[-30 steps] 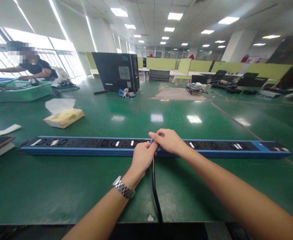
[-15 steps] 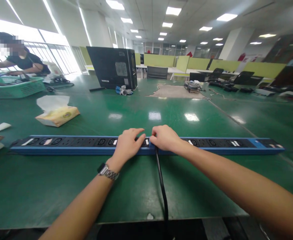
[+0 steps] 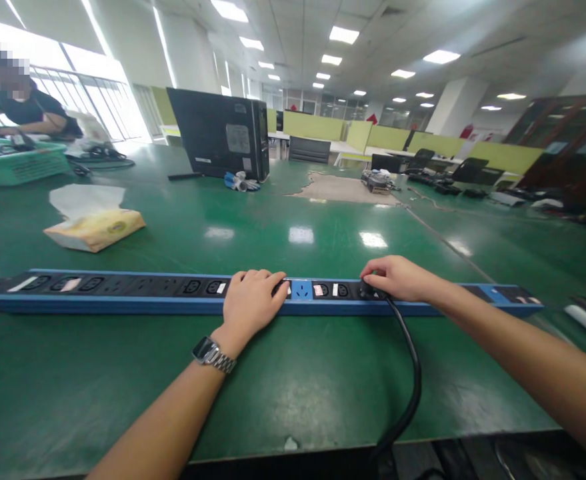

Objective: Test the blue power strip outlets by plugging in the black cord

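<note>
A long blue power strip with black sockets lies across the green table in front of me. My left hand rests flat on top of the strip near its middle, fingers together, pressing it down. My right hand sits further right on the strip, its fingers closed on a black plug set at a socket. The plug's black cable curves down toward the table's near edge and drops over it.
A tissue pack lies at the left, a black computer case stands behind it. A person works at a green basket at the far left. Cables and devices lie at the back right.
My right hand has carried the plug and cable from the strip's middle to sockets further right. My left hand let go of the plug and now lies flat on the strip.
</note>
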